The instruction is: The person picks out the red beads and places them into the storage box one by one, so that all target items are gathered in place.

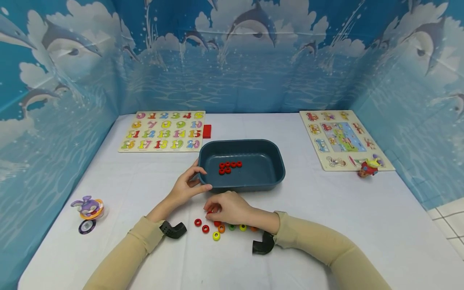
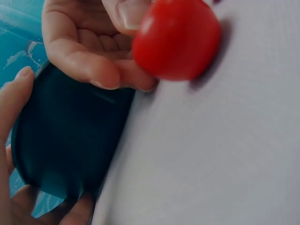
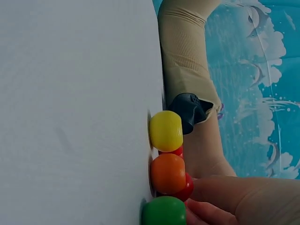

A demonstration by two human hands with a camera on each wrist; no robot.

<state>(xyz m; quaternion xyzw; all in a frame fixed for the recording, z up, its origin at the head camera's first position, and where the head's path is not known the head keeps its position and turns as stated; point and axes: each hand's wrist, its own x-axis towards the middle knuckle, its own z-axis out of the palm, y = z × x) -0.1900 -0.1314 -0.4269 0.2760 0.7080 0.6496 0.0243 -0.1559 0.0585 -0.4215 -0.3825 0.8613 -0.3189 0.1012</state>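
My left hand [image 1: 186,185] grips the left end of a dark blue-grey rectangular tray [image 1: 253,187], thumb and fingers spread around its corner. In the left wrist view its fingers show at the wall of the tray [image 2: 70,136]. Several red beads lie in the tray's left half. In front of the tray, my right hand [image 1: 230,207] reaches down with thumb and fingers bent, pinching a red bead [image 1: 209,212]. Around and below it on the cloth lie loose beads: red [image 1: 205,229], orange [image 1: 221,228], yellow [image 1: 216,236] and green [image 1: 232,227].
A number puzzle board [image 1: 163,133] lies at the back left, a small red block [image 1: 207,131] beside it. At the back right is a picture puzzle board [image 1: 344,139] with a toy figure [image 1: 369,167] at its corner. A purple rabbit toy [image 1: 88,207] and round disc [image 1: 87,226] sit left.
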